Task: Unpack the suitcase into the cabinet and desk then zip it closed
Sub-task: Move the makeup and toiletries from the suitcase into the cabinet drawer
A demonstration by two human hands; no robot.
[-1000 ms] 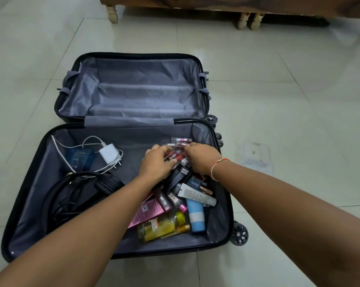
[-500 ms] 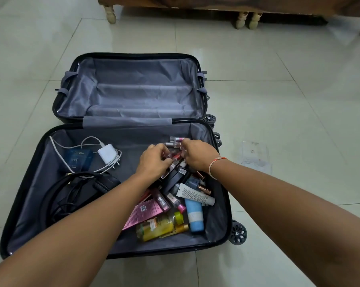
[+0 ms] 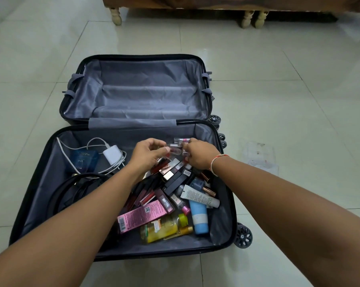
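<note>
both hands have lifted slightly off the pile since a second ago. left hand [image 3: 148,151] and right hand [image 3: 197,153] each pinch small glossy lipstick tubes [image 3: 176,151]; gathering has begun, unpacking barely started. suitcase [image 3: 36,183] lies open on the tiled floor [image 3: 299,90], grey crinkled lining, hard plastic bottles [image 3: 198,219] at 5 o'clock.

Soft, even indoor light. The glossy floor [image 3: 257,69] ahead of me shows pale glare. Wide-angle bending stretches my forearms at the edges; small items blur slightly.
</note>
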